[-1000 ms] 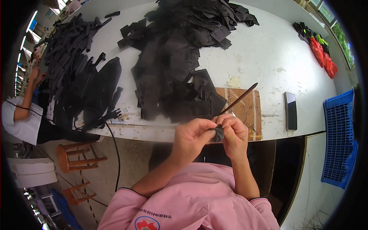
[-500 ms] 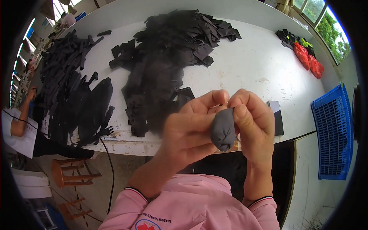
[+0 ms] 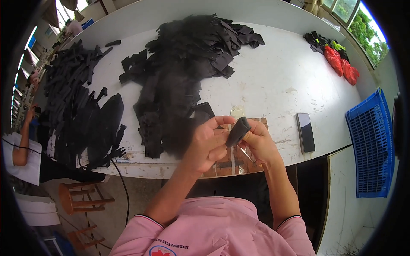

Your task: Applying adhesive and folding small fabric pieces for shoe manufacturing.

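Now hands lower, farther from face than before — left hand (image 3: 209,143) and right hand (image 3: 256,143) both pinch small black piece (image 3: 237,131), held above brown board (image 3: 232,162) at table (image 3: 273,85) edge — black pile (image 3: 183,72) behind.

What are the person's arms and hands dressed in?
Both hands, the left hand and the right hand, are bare: no gloves show. The forearms are bare too. Short pink sleeves with a thin dark edge end above the elbows, and the pink shirt has a round red and blue badge on its front.
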Action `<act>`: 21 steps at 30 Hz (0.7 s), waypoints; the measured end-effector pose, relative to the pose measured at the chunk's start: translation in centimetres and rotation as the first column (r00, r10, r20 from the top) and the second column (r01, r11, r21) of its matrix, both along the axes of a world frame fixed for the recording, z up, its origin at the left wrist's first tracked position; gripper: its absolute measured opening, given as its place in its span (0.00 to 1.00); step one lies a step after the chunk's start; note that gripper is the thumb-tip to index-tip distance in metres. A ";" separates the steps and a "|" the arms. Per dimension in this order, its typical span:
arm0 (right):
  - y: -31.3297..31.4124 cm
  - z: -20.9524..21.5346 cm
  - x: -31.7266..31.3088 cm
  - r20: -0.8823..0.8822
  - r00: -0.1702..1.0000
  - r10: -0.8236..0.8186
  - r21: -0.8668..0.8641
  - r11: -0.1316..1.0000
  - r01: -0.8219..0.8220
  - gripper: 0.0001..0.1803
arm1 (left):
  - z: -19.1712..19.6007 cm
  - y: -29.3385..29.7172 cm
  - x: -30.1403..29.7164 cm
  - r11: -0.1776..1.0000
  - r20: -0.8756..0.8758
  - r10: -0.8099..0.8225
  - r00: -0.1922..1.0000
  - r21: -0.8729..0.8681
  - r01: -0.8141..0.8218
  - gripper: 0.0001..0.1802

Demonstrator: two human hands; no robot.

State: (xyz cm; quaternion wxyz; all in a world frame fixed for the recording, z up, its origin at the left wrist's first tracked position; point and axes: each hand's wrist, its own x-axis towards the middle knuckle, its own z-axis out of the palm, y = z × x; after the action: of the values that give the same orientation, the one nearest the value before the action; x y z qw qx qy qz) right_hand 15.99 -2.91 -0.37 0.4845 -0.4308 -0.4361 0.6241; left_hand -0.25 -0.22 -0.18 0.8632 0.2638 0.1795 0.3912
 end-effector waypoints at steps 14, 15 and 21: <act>0.5 -2.2 0.3 0.158 0.986 -0.056 0.058 0.997 0.047 0.16 | 1.4 -0.6 0.8 0.390 -0.296 0.795 0.530 0.918 -0.072 0.17; 0.3 -1.9 0.1 0.160 0.985 -0.057 0.064 0.997 0.047 0.16 | 1.0 0.1 0.6 0.357 -0.250 0.726 0.641 0.933 -0.040 0.15; -1.0 3.9 -0.4 0.427 0.808 -0.406 0.606 0.792 0.078 0.18 | 1.6 -0.9 1.5 0.758 -0.092 0.512 0.854 0.516 -0.399 0.06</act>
State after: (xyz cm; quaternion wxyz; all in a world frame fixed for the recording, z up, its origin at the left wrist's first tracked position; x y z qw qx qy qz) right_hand 15.63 -3.88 3.48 0.5263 -0.4799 -0.6554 0.2512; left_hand 1.23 -1.16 1.44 0.6220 0.4597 0.2334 0.5894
